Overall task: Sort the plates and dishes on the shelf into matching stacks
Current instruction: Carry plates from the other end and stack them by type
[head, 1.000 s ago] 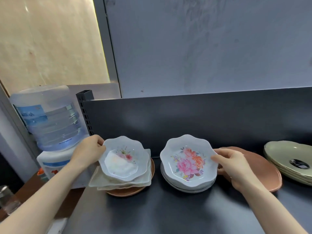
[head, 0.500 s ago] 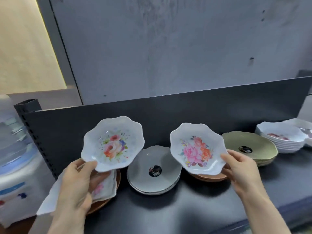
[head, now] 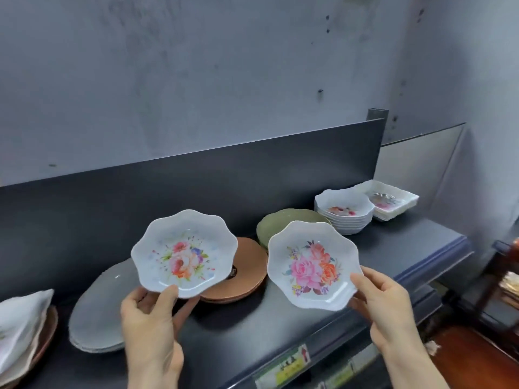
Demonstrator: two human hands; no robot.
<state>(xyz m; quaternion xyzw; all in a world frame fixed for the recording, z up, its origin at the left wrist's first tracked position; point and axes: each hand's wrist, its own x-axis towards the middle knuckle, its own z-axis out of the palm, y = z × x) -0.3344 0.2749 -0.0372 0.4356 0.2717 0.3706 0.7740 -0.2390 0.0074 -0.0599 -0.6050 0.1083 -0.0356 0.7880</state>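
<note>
Now both scalloped floral bowls are travelling rightward above the shelf (head: 438, 242), left hand (head: 151, 313) pinching one (head: 184, 254), right hand (head: 382, 296) pinching the other (head: 313, 265), nearing the matching far-right stack (head: 344, 213).

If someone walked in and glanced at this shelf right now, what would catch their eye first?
Two white scalloped bowls with bright flower prints, held up over the dark shelf: the left hand holds the bowl with the paler pink and orange bouquet, the right hand the bowl with bolder pink and orange roses. Behind them lie brown plates and green plates, with a stack of matching white floral bowls at the far right.
</note>
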